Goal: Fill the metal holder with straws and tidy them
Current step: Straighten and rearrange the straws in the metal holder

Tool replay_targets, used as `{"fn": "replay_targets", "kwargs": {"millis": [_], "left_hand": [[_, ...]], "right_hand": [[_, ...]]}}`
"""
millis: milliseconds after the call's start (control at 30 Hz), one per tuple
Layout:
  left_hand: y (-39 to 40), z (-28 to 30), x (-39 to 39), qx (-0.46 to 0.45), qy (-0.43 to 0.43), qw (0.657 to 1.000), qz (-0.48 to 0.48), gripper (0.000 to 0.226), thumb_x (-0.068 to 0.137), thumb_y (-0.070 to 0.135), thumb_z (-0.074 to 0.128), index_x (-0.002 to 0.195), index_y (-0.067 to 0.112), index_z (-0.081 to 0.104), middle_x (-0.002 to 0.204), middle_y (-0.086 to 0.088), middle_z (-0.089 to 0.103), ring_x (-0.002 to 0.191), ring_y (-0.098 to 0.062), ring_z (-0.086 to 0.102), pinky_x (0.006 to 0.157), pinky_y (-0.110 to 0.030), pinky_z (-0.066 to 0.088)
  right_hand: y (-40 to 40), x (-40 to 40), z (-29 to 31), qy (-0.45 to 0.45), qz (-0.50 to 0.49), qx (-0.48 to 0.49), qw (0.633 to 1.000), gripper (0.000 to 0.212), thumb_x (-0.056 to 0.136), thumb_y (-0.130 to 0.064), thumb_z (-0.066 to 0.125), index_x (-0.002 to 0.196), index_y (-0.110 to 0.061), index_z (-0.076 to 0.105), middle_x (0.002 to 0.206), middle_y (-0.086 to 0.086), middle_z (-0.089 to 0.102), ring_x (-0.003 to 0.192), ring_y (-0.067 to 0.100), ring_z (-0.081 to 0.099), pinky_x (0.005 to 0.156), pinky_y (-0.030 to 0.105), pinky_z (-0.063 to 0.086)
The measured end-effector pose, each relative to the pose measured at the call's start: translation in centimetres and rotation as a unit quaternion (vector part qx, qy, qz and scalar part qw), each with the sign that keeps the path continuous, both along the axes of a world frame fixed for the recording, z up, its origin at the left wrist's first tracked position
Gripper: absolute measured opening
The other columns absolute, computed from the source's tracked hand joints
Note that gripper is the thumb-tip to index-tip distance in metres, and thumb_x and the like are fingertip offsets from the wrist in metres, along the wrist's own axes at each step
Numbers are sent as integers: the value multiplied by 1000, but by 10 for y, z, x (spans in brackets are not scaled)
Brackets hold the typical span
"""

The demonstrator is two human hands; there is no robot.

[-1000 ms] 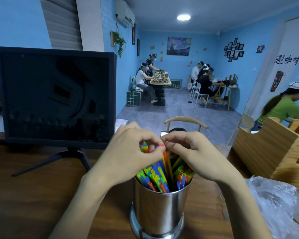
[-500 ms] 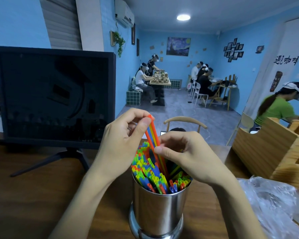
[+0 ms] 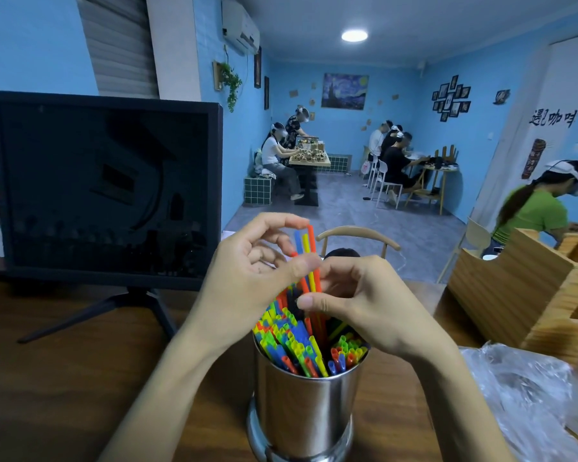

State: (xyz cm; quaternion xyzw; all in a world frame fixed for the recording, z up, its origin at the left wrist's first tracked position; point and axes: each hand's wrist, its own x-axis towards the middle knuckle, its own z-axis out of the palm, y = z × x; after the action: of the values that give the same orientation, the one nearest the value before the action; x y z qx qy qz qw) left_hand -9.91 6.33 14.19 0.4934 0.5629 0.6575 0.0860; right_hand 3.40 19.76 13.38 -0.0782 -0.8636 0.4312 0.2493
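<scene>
The metal holder (image 3: 306, 405) stands near, full of straws (image 3: 294, 341). The left hand (image 3: 247, 278) pinches several raised straws; the right hand (image 3: 357, 301) apparently steadies them with curled fingers. Tidying step: next, lower them level.

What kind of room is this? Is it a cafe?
Probably a cafe-style room. A metal holder full of colourful straws stands on a wooden counter beside a dark screen, and people sit at small tables under pictures on blue walls.
</scene>
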Motion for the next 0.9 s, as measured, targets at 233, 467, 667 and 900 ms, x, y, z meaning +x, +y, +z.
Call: {"fn": "replay_targets", "kwargs": {"millis": [233, 467, 667, 900], "left_hand": [[-1, -1, 6, 29, -1, 996, 81, 45, 65, 25, 88, 107, 34, 77, 87, 2, 75, 70, -15, 74, 69, -24, 60], [-3, 1, 10, 38, 18, 994, 101, 34, 68, 13, 89, 98, 26, 80, 84, 8, 79, 71, -12, 76, 66, -29, 62], [-5, 6, 13, 84, 6, 989, 117, 28, 64, 27, 84, 92, 31, 77, 83, 12, 78, 72, -10, 75, 64, -21, 59], [-2, 3, 17, 84, -9, 986, 144, 31, 62, 35, 86, 90, 24, 80, 80, 4, 78, 71, -15, 76, 67, -37, 64]], "right_hand": [[2, 1, 0, 5, 5, -4, 1000, 24, 82, -39, 80, 96, -20, 76, 89, 9, 76, 83, 28, 74, 79, 54, 58], [2, 5, 4, -20, 32, -38, 999, 26, 80, -37, 80, 94, -15, 78, 90, 16, 76, 87, 35, 75, 82, 57, 57], [2, 6, 5, -39, 45, -37, 998, 25, 80, -38, 80, 96, -18, 80, 91, 15, 77, 89, 34, 75, 84, 56, 58], [1, 6, 4, -21, 32, -28, 999, 28, 82, -38, 80, 89, -12, 77, 86, 13, 77, 86, 35, 75, 80, 57, 57]]}}
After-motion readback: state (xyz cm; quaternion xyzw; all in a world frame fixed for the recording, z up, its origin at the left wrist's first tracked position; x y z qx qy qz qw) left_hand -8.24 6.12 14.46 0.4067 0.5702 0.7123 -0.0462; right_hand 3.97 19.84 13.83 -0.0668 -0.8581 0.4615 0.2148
